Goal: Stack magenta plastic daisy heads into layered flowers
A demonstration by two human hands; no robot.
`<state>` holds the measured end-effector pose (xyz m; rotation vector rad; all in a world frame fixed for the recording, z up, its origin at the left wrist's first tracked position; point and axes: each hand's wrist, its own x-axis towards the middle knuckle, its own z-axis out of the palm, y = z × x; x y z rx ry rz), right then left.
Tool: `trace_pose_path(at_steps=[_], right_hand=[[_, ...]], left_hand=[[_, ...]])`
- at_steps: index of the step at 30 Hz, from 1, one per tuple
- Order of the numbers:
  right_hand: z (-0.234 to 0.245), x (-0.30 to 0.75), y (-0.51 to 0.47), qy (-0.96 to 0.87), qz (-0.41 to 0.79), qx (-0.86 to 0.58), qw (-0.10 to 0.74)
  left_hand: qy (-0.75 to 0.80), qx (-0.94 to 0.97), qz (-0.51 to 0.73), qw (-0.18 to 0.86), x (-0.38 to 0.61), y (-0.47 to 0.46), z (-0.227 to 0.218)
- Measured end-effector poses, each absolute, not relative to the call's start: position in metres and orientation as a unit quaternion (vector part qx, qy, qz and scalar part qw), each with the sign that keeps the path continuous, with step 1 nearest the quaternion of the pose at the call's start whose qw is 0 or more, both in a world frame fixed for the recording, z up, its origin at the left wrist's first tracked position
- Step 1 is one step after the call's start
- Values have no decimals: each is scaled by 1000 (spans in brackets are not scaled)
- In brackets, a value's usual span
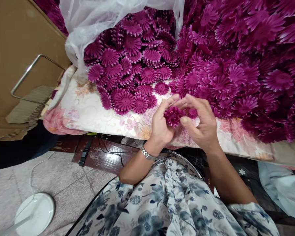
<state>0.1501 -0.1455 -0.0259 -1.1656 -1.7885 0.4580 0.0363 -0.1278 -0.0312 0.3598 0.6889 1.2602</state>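
A small, dense magenta artificial flower head is in my left hand, between its thumb side and curved fingers. My right hand is close on the right, its thumb apart from its raised, bent fingers. The right thumb tip comes near the flower's edge; I cannot tell whether it touches. Through the gap between right thumb and fingers another magenta bloom shows. Just beyond both hands, flat magenta petal layers with pale tips lie in piles on a floral cloth.
A larger heap of magenta petal layers covers the right side. Translucent plastic bag drapes over the left pile. At left stand a cardboard box and a bent metal rod. A white round base is on the tiled floor.
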Motion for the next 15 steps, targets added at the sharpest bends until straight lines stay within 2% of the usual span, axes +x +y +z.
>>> trace_pose_path(at_steps=[2,5,11,15], right_hand=[[-28,153,-148,-747,161,-481,430],[-30,155,-150,-740,161,-474,449],[-34,166,-155,-608,319,-547,478],[-39,169,-157,-558,409,-526,495]], left_hand=[[311,181,567,741,37,-130,-32],[300,211,567,737,39,-135,-32],[355,361,543,670,29,-144,-43],[363,339,548,673,25,-145,-46]])
